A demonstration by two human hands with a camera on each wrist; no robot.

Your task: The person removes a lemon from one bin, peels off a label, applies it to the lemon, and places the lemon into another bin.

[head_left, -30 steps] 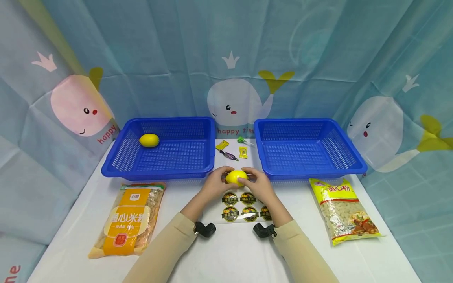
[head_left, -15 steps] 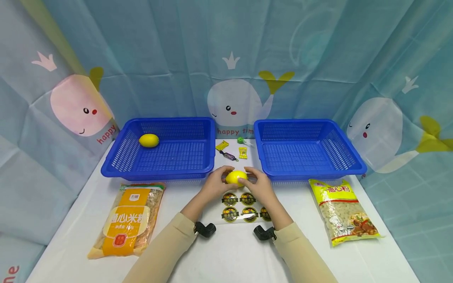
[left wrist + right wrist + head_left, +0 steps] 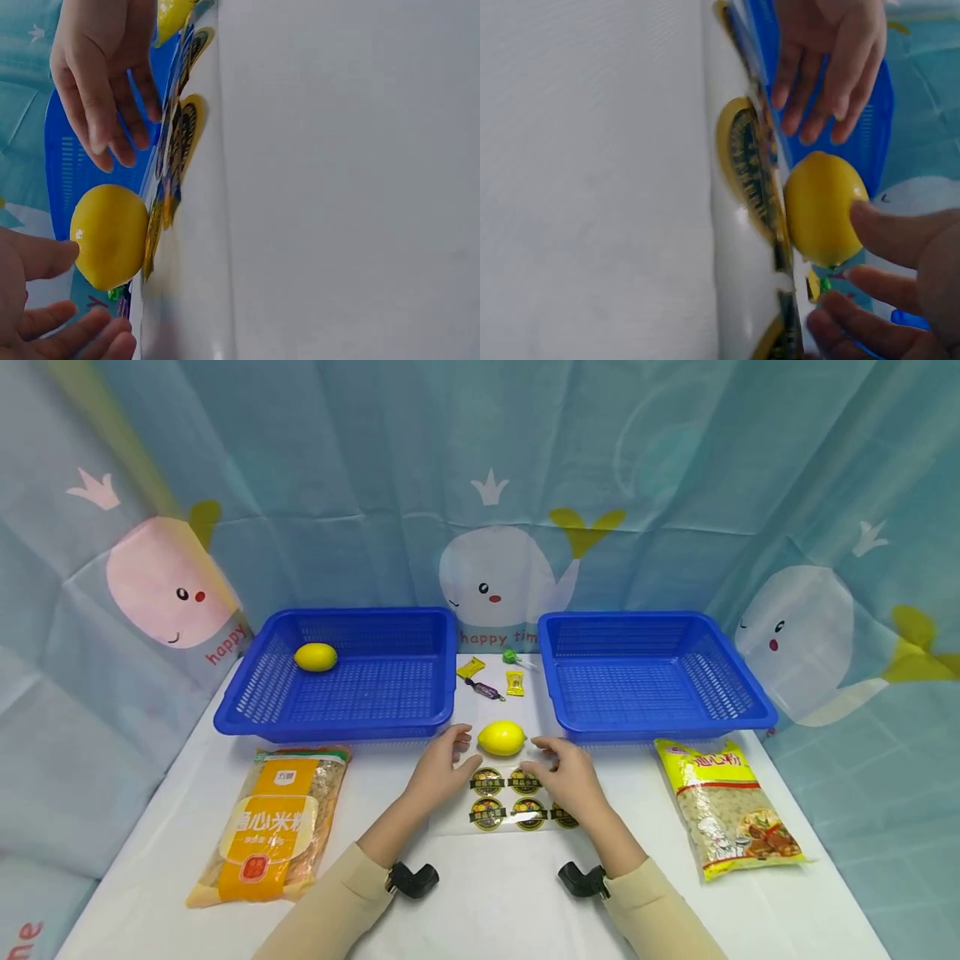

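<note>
A yellow lemon [image 3: 502,738] lies at the back edge of a sheet of round black-and-gold stickers [image 3: 487,814]. My left hand [image 3: 444,768] is just left of the lemon, fingers loosely bent and holding nothing. To its right, my right hand [image 3: 568,779] hovers by the sticker sheet, fingers relaxed and apart from the fruit. Both wrist views show the lemon [image 3: 110,237] standing free between the two hands. A second lemon [image 3: 316,657] sits in the left blue basket [image 3: 337,727].
Another blue basket [image 3: 660,727] stands at the back right. Between the baskets lie wrapped candies [image 3: 485,690] and a green lollipop [image 3: 511,657]. An orange pasta bag [image 3: 270,827] lies at left, a yellow pasta bag [image 3: 731,814] at right. A whale-print curtain [image 3: 360,485] hangs behind.
Both hands have let go of the lemon and drawn apart, back toward the body. The lemon stays where it was, behind the stickers.
</note>
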